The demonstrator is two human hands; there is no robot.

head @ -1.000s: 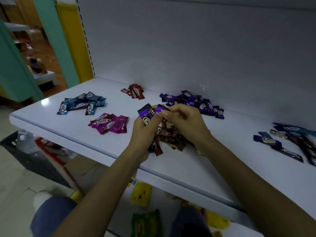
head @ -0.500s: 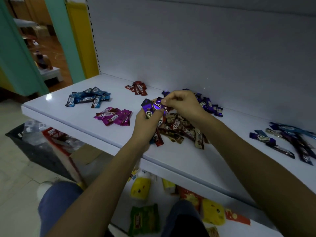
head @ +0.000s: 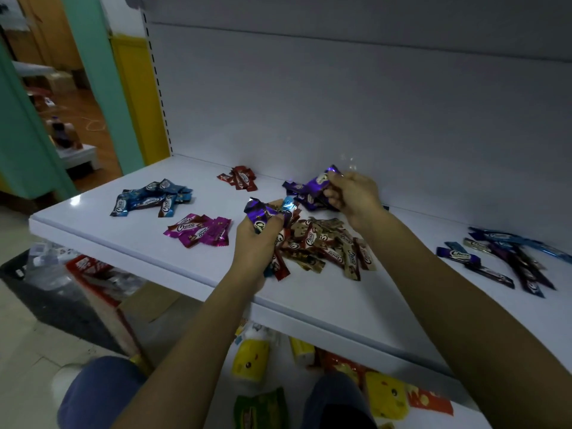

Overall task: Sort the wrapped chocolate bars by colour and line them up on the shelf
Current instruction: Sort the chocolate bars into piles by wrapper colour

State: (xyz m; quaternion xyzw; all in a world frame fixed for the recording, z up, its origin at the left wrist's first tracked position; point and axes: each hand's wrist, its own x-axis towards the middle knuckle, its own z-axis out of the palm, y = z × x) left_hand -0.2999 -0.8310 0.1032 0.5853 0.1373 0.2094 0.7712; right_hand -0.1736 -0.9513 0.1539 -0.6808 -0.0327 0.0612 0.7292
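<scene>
On the white shelf (head: 130, 239) lie sorted heaps of wrapped chocolate bars: blue (head: 148, 201), pink (head: 198, 232), red (head: 240, 178) and purple (head: 298, 193). A mixed brown heap (head: 331, 246) sits in the middle. My left hand (head: 257, 243) grips a bunch of mixed bars (head: 266, 213), purple, blue and red among them, just left of the brown heap. My right hand (head: 353, 195) pinches a single purple bar (head: 320, 181) right above the purple heap at the back.
Long dark-blue and purple bars (head: 507, 258) lie loose at the shelf's right. The shelf's grey back panel (head: 340, 103) stands close behind the heaps. Yellow, red and green packets (head: 250, 360) lie on the lower shelf, and a box of goods (head: 89, 274) stands on the floor at left.
My right hand has pulled a purple bar out of the bunch in my left hand and carried it back and right over the purple heap. My left hand kept its place.
</scene>
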